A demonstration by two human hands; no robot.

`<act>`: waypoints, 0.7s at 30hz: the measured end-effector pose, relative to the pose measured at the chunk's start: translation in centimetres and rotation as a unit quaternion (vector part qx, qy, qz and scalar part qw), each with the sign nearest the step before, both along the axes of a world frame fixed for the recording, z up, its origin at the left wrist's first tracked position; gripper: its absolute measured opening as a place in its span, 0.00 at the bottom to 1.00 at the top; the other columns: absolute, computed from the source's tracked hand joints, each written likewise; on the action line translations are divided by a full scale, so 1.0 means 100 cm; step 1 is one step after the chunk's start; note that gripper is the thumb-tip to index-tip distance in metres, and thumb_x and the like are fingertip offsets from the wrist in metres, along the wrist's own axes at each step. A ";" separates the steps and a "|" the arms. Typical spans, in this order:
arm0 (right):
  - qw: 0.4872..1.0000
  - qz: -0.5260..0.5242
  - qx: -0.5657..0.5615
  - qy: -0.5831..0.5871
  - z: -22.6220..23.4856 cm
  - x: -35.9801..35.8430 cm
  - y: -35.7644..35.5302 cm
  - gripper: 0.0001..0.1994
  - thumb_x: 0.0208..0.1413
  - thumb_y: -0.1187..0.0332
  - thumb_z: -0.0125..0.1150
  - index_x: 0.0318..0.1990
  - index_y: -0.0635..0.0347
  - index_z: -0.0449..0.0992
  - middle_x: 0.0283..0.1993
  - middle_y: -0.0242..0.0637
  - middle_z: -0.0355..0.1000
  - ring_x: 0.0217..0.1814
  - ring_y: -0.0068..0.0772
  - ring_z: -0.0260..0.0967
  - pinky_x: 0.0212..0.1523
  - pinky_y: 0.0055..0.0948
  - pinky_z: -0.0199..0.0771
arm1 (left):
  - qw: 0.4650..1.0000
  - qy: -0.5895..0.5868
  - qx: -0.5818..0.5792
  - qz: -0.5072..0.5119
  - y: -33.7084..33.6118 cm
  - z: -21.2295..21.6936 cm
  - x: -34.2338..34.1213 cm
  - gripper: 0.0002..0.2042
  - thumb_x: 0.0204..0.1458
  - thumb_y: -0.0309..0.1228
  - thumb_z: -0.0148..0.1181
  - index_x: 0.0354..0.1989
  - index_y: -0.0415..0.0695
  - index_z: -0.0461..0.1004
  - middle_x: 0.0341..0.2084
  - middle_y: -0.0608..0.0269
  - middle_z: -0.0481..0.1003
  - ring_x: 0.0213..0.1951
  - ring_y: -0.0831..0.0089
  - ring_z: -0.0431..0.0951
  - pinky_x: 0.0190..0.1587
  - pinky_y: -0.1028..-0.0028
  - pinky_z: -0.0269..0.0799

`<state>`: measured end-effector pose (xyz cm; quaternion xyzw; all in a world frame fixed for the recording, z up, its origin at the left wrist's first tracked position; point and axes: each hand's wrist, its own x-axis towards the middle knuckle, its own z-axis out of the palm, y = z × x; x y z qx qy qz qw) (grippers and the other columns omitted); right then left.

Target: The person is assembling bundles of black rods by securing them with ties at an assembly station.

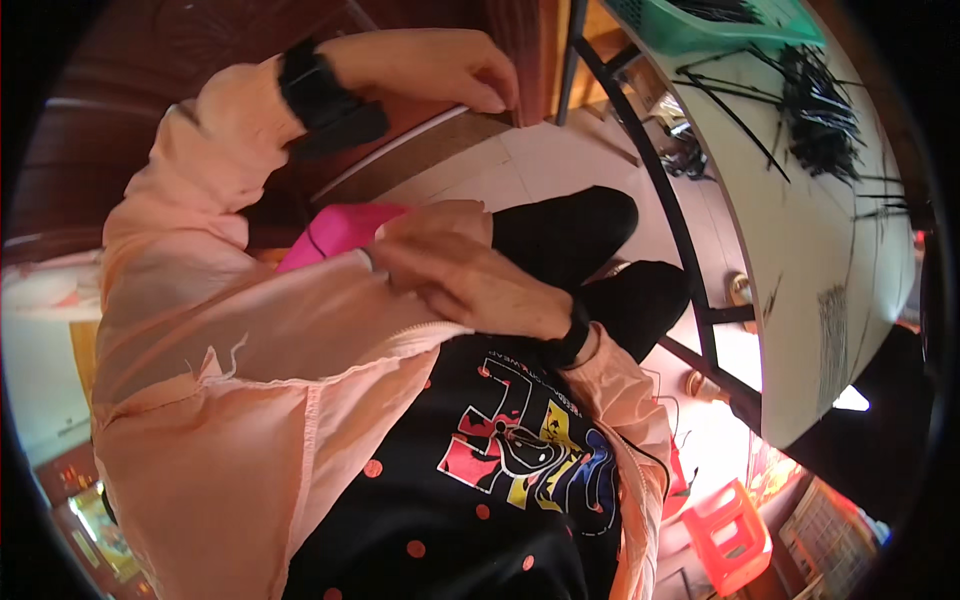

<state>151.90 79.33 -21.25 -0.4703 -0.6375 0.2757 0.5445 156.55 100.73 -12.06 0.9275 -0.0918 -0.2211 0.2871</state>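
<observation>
My left hand point(440, 72) is raised at the top, beside a dark red wooden panel, with a black band and device point(322, 95) on the wrist. Its fingers bend loosely downward and slightly apart, with nothing visible in them. Across my lap, my right hand point(490, 290) presses its bent fingers against the front of my peach jacket point(270, 330), near the zip edge. Its fingertips are blurred, and a small whitish bit shows beside them. A black band point(575, 330) circles that wrist. Just beyond the fingers lies a bright pink thing point(340, 235) with a dark cord across it.
At right stands a white table point(800, 270) with a black metal frame. It bears a bundle of thin black strips point(820, 115), a bunch of fine wire-like pieces point(832, 340) and a green basket point(720, 40). A red plastic stool point(728, 535) stands at lower right.
</observation>
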 end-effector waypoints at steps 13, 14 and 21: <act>0.933 0.318 -0.070 0.150 -0.037 -0.016 -0.014 0.15 0.55 0.77 0.51 0.51 0.64 0.71 0.52 0.43 0.69 0.53 0.39 0.68 0.53 0.30 0.67 | 0.887 0.336 0.047 0.313 0.085 0.067 -0.294 0.14 0.52 0.37 0.54 0.40 0.39 0.75 0.43 0.58 0.73 0.34 0.75 0.75 0.37 0.77 0.71; 0.931 0.330 -0.061 0.146 -0.037 -0.016 -0.012 0.15 0.55 0.77 0.51 0.51 0.64 0.71 0.52 0.43 0.69 0.53 0.39 0.68 0.53 0.30 0.67 | 0.929 0.285 0.008 0.237 0.084 0.078 -0.314 0.14 0.51 0.37 0.54 0.39 0.39 0.76 0.43 0.58 0.73 0.33 0.75 0.75 0.36 0.77 0.71; 0.866 0.379 -0.042 0.323 -0.082 0.004 -0.003 0.15 0.59 0.75 0.48 0.52 0.69 0.68 0.49 0.45 0.72 0.51 0.34 0.70 0.54 0.29 0.67 | 0.843 0.381 0.135 0.355 0.079 0.117 -0.280 0.14 0.49 0.36 0.56 0.34 0.36 0.76 0.34 0.59 0.77 0.29 0.72 0.75 0.33 0.74 0.71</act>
